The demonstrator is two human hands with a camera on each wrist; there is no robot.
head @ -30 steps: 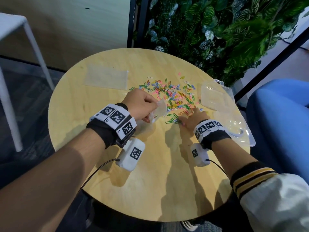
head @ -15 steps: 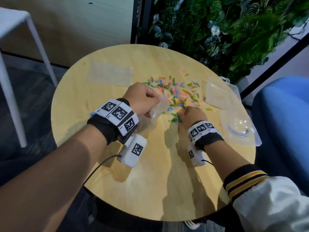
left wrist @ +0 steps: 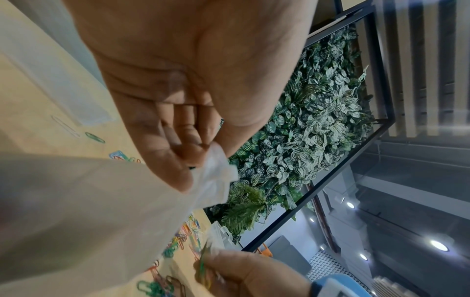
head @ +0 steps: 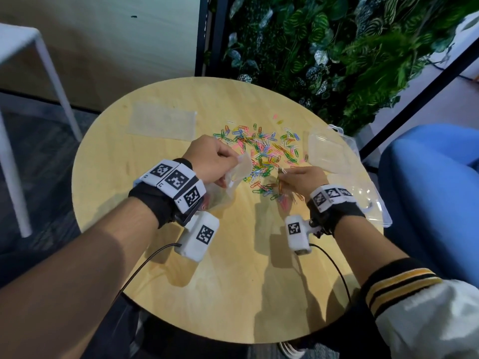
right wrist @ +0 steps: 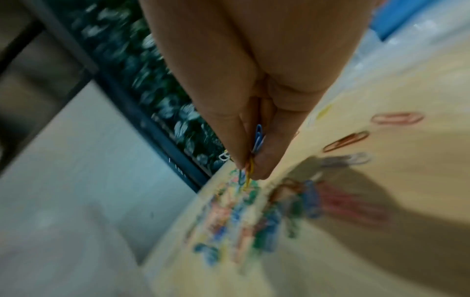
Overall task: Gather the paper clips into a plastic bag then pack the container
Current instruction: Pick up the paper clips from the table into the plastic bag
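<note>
A round, light wooden table (head: 233,294) has a big pile of little coloured wire paper clips (head: 261,149) spread over its far middle part. The left hand (head: 211,161) is just above the table, close to the near left edge of the pile. Its fingers (left wrist: 183,138) are curled in and pinch the top edge of a small see-through plastic bag (head: 239,171), so the bag hangs down from the hand toward the table. The right hand (head: 302,178) is just to the right of the bag, over the near edge of the pile. Its fingers (right wrist: 269,152) are pressed close together and pinch a few paper clips, blue, yellow and green ones, lifted a little off the table. The two hands are near each other but do not touch. On the right side of the table lies a clear plastic container (head: 326,149) that is open, with its clear lid (head: 368,200) lying flat nearer the edge. Another flat see-through plastic bag (head: 163,120) lies on the far left part of the table, well apart from the hands.
</note>
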